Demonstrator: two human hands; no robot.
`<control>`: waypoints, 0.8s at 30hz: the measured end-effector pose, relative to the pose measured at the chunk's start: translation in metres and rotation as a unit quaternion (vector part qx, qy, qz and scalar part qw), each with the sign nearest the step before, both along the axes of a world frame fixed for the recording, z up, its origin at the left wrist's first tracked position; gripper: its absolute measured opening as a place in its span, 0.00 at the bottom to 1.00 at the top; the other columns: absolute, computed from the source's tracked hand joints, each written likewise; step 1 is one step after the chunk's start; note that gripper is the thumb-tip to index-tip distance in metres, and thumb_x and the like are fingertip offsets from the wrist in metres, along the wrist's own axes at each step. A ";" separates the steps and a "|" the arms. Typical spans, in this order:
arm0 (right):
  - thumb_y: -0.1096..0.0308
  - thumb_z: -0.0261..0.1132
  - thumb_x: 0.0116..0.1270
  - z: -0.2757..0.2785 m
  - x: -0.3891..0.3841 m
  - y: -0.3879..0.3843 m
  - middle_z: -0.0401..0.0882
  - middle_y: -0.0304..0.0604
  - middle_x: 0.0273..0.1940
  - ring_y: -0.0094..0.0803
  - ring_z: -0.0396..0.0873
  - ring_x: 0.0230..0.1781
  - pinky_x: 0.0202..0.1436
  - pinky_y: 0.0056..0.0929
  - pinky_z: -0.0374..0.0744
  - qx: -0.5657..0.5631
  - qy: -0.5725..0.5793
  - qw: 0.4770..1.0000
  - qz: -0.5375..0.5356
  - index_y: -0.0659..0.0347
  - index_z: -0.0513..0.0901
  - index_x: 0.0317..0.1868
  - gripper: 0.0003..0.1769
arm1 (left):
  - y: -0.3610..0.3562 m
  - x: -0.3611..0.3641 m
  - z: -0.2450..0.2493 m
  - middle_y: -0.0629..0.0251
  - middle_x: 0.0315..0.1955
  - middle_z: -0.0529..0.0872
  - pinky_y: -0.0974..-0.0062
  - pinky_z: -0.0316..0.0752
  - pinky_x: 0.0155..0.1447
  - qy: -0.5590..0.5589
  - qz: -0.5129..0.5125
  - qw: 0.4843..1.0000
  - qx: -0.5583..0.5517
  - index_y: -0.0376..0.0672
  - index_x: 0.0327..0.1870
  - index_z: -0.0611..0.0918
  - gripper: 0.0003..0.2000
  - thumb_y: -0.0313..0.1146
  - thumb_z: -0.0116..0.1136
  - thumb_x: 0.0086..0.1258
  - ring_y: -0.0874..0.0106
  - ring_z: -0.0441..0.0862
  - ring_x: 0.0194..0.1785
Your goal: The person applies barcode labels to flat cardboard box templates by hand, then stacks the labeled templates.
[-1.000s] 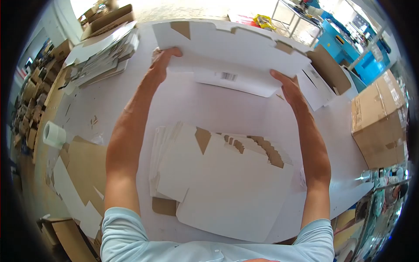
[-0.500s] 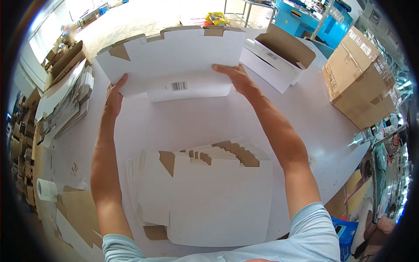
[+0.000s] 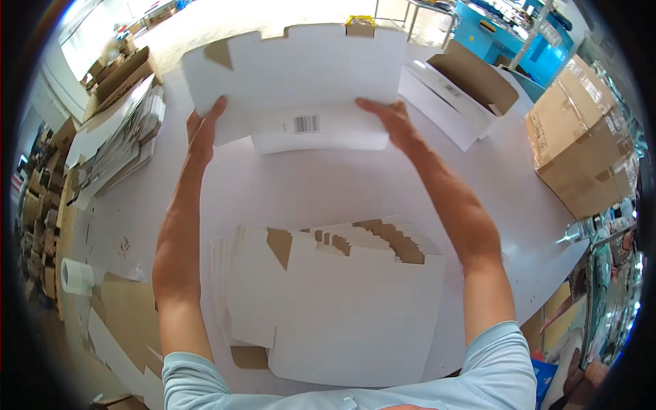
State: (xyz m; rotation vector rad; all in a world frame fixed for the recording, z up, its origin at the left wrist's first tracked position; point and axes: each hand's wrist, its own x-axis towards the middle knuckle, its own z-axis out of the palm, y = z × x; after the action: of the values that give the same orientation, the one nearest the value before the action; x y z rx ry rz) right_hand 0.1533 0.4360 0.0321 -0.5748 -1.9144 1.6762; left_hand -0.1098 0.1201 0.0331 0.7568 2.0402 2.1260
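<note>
Both hands grip a stack of white cardboard box blanks [image 3: 301, 78] by its sides, held up at the far part of the table. Its front blank has notched top edges, a brown triangular patch and a lower flap with a barcode. My left hand [image 3: 206, 126] is closed on the lower left edge, thumb on the front face. My right hand [image 3: 393, 121] clasps the right edge the same way, its fingers hidden behind. Nearer my body lies a fanned pile of flat white box blanks [image 3: 355, 314], below both forearms.
An open white box [image 3: 444, 96] with a brown inside lies at the back right, beside a taped brown carton [image 3: 581, 133]. More flat cardboard [image 3: 119, 147] is piled at the left. A tape roll [image 3: 76, 277] and brown-and-white cardboard pieces [image 3: 130, 314] lie at the near left.
The view has shifted, so most things appear farther right. The held blanks have tipped: their layered top edge no longer shows, and the front face looks taller. Both hands keep their grip.
</note>
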 end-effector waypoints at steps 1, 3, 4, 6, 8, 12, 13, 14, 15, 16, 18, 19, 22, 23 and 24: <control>0.59 0.83 0.58 0.010 0.000 -0.002 0.89 0.49 0.42 0.37 0.88 0.35 0.39 0.30 0.86 -0.044 0.012 0.999 0.010 0.69 0.87 0.53 0.28 | -0.002 0.002 0.007 0.58 0.55 0.86 0.66 0.77 0.64 -0.002 0.009 1.000 -0.006 0.35 0.63 0.81 0.32 0.48 0.76 0.64 0.66 0.82 0.59; 0.59 0.83 0.58 0.033 0.001 -0.009 0.89 0.54 0.45 0.40 0.89 0.42 0.45 0.34 0.89 -0.092 -0.022 0.995 0.038 0.75 0.85 0.53 0.31 | -0.008 0.004 0.019 0.56 0.51 0.88 0.66 0.80 0.60 -0.082 -0.027 0.995 -0.044 0.32 0.59 0.83 0.29 0.48 0.74 0.68 0.66 0.85 0.55; 0.59 0.83 0.58 0.031 -0.002 -0.010 0.89 0.54 0.45 0.40 0.89 0.42 0.45 0.34 0.89 -0.094 -0.024 0.994 0.051 0.75 0.85 0.53 0.31 | -0.011 0.000 0.015 0.56 0.51 0.88 0.66 0.80 0.60 -0.083 -0.014 0.995 -0.044 0.32 0.59 0.83 0.29 0.48 0.74 0.68 0.66 0.85 0.55; 0.59 0.82 0.59 0.026 -0.006 -0.013 0.88 0.57 0.47 0.43 0.89 0.44 0.49 0.36 0.89 -0.065 -0.067 0.995 0.027 0.78 0.83 0.55 0.33 | -0.015 -0.015 -0.013 0.53 0.48 0.88 0.67 0.82 0.56 -0.151 -0.085 0.983 -0.063 0.31 0.56 0.83 0.29 0.49 0.75 0.66 0.66 0.86 0.52; 0.59 0.81 0.59 0.010 -0.006 -0.014 0.86 0.58 0.51 0.43 0.88 0.48 0.52 0.37 0.89 -0.050 -0.107 0.993 0.023 0.79 0.80 0.58 0.35 | -0.013 -0.028 -0.053 0.54 0.48 0.87 0.67 0.84 0.54 -0.185 -0.039 0.978 -0.092 0.31 0.56 0.83 0.27 0.47 0.74 0.67 0.66 0.86 0.52; 0.60 0.79 0.62 -0.029 -0.006 0.007 0.79 0.59 0.61 0.42 0.82 0.61 0.62 0.39 0.85 -0.064 -0.247 0.966 -0.026 0.77 0.71 0.68 0.42 | -0.027 0.004 -0.045 0.52 0.51 0.86 0.66 0.81 0.59 -0.285 -0.106 0.945 -0.119 0.29 0.59 0.79 0.26 0.44 0.67 0.72 0.64 0.84 0.54; 0.60 0.79 0.62 -0.032 0.001 0.017 0.79 0.59 0.61 0.42 0.82 0.61 0.62 0.39 0.85 -0.064 -0.251 0.966 -0.022 0.77 0.71 0.68 0.42 | -0.030 0.006 -0.044 0.52 0.51 0.86 0.66 0.81 0.59 -0.289 -0.102 0.944 -0.118 0.29 0.59 0.79 0.26 0.44 0.67 0.72 0.64 0.84 0.54; 0.60 0.78 0.63 -0.033 0.009 0.027 0.77 0.59 0.63 0.42 0.79 0.64 0.65 0.38 0.82 -0.079 -0.249 0.964 0.041 0.76 0.68 0.70 0.43 | -0.034 0.006 -0.042 0.53 0.52 0.85 0.65 0.81 0.60 -0.288 -0.122 0.941 -0.130 0.30 0.59 0.79 0.24 0.42 0.66 0.73 0.64 0.84 0.55; 0.61 0.77 0.64 -0.030 0.011 0.025 0.75 0.59 0.65 0.41 0.77 0.67 0.68 0.38 0.80 -0.095 -0.244 0.959 0.104 0.75 0.65 0.72 0.45 | -0.038 0.005 -0.041 0.53 0.53 0.84 0.64 0.80 0.61 -0.286 -0.142 0.937 -0.142 0.30 0.60 0.78 0.23 0.40 0.64 0.74 0.63 0.84 0.55; 0.61 0.77 0.64 -0.029 0.017 0.020 0.75 0.59 0.65 0.41 0.77 0.67 0.68 0.38 0.80 -0.095 -0.243 0.959 0.107 0.75 0.65 0.72 0.45 | -0.039 0.009 -0.043 0.53 0.53 0.84 0.64 0.80 0.61 -0.285 -0.138 0.938 -0.143 0.30 0.60 0.78 0.23 0.40 0.64 0.74 0.63 0.84 0.55; 0.63 0.75 0.65 -0.009 0.041 -0.003 0.76 0.58 0.65 0.41 0.79 0.65 0.70 0.34 0.79 -0.107 -0.207 0.964 0.128 0.74 0.65 0.73 0.43 | -0.035 0.020 -0.057 0.55 0.50 0.85 0.67 0.80 0.60 -0.246 -0.043 0.963 -0.100 0.30 0.56 0.79 0.21 0.39 0.65 0.71 0.63 0.84 0.54; 0.63 0.75 0.65 -0.013 0.048 -0.006 0.76 0.58 0.65 0.41 0.79 0.65 0.70 0.34 0.79 -0.107 -0.208 0.964 0.128 0.74 0.65 0.73 0.43 | -0.032 0.018 -0.061 0.55 0.50 0.85 0.67 0.80 0.60 -0.247 -0.043 0.963 -0.100 0.30 0.56 0.79 0.21 0.39 0.65 0.71 0.63 0.84 0.54; 0.68 0.72 0.68 -0.031 0.056 -0.006 0.76 0.58 0.64 0.41 0.80 0.64 0.70 0.34 0.80 -0.167 -0.150 0.964 0.139 0.74 0.64 0.74 0.40 | -0.023 0.011 -0.073 0.54 0.51 0.84 0.65 0.77 0.62 -0.257 -0.014 0.963 -0.080 0.30 0.57 0.78 0.20 0.35 0.63 0.70 0.63 0.82 0.56; 0.70 0.71 0.68 -0.039 0.053 -0.007 0.77 0.58 0.64 0.41 0.80 0.64 0.69 0.34 0.81 -0.164 -0.138 0.971 0.103 0.75 0.64 0.74 0.39 | -0.020 0.006 -0.076 0.53 0.52 0.83 0.65 0.77 0.63 -0.254 -0.029 0.964 -0.074 0.30 0.58 0.77 0.21 0.35 0.63 0.70 0.63 0.81 0.57; 0.72 0.69 0.69 -0.043 0.049 -0.006 0.77 0.58 0.64 0.41 0.81 0.63 0.69 0.34 0.81 -0.160 -0.123 0.977 0.066 0.75 0.63 0.74 0.38 | -0.014 0.000 -0.075 0.52 0.54 0.82 0.64 0.76 0.64 -0.247 -0.046 0.966 -0.068 0.30 0.59 0.76 0.22 0.35 0.63 0.69 0.62 0.81 0.58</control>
State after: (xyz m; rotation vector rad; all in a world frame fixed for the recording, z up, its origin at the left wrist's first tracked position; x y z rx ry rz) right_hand 0.2025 0.4304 -0.0113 -0.8285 -1.8947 2.1053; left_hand -0.1103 0.1059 -0.0421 0.2568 1.8152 1.8594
